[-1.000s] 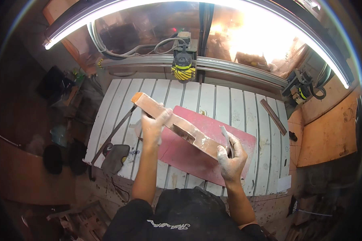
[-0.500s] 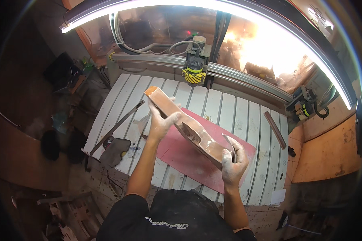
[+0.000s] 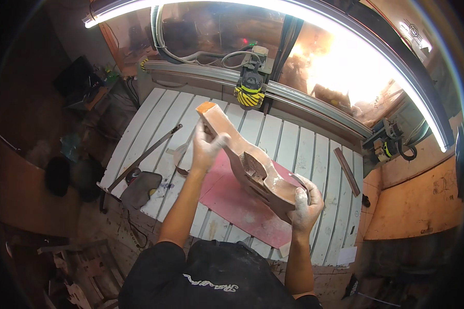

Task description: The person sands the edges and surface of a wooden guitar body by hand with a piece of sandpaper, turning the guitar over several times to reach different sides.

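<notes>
A carved wooden workpiece [image 3: 247, 162], long and tapering, with a narrow neck and a wider recessed body, is held in the air above the worktop [image 3: 294, 149]. The piece is tilted, its narrow end raised toward the far side and its wide end lowered toward the person.

The left hand [image 3: 206, 149] is closed around the narrow neck, with the fingers [image 3: 219, 140] wrapped over its upper edge. The right hand [image 3: 305, 206] is clenched on the wide lower end, which is supported from beneath and at the side. Both hands are coated in pale dust.

Directly below the workpiece, a flat red board [image 3: 242, 206] lies on the white slatted worktop. A long metal bar [image 3: 144, 157] lies diagonally across the left slats, and a dark grey pad [image 3: 141, 188] rests at the near left corner, just beside the bar. A short brown wooden strip [image 3: 347, 171] lies on the right slats, well apart from the hands.

At the far edge, a machine head with yellow and black stripes [image 3: 250, 92] is mounted on a grey rail [image 3: 304, 100], with cables led to it from the left.
</notes>
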Tool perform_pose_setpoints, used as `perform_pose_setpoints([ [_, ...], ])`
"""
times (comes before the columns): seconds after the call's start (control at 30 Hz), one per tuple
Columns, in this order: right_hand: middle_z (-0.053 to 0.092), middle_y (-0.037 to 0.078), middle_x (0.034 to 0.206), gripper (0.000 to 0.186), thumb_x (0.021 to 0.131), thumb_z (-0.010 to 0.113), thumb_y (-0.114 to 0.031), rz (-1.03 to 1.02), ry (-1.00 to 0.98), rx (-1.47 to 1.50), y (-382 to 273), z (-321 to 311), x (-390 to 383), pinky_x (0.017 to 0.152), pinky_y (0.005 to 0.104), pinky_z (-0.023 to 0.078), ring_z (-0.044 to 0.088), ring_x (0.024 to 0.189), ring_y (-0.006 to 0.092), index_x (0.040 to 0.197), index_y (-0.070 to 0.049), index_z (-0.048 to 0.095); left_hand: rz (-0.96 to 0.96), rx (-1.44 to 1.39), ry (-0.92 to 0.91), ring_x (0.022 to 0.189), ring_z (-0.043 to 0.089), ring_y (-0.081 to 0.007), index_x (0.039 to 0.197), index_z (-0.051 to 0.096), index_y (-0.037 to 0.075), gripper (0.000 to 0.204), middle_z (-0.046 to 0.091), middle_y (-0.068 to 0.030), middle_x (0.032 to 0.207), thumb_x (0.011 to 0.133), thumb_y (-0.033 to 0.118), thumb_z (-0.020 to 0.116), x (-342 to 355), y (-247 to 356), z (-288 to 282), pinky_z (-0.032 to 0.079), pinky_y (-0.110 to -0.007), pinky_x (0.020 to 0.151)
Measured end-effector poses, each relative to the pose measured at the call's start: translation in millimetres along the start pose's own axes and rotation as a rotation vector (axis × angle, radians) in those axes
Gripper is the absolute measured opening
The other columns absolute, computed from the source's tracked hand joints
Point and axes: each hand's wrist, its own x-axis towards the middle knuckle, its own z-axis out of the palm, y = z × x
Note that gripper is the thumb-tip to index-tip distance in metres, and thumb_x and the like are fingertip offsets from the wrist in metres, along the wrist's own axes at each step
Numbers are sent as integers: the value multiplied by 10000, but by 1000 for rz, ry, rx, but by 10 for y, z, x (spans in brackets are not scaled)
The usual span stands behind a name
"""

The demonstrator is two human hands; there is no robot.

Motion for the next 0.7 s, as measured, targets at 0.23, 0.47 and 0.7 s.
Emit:
perform_pose_setpoints([
  [0.23,714,143,1113,338,852,553,-26,3,-49,42,82,-183,134,997,348,484,655,1050,196,1145,84,682,-206,10,-94,1147,627,-193,1348,494,-20,731,639,-103,1219,727,84,866,-297,-56,133,508,-352,1005],
  [0.47,713,118,1154,405,873,517,-97,35,-233,-11,29,-538,430,986,319,484,647,1050,170,1202,78,674,-131,-165,-202,1017,690,-278,1204,551,21,545,687,-113,1029,776,211,830,176,522,204,566,-446,942],
  [0.7,680,207,1257,399,920,487,-8,-379,353,-541,-126,-618,591,1025,381,484,633,1196,270,1276,101,631,-10,-391,-168,689,502,-149,820,411,119,250,478,-36,733,980,262,540,5,678,1093,482,-365,764],
])
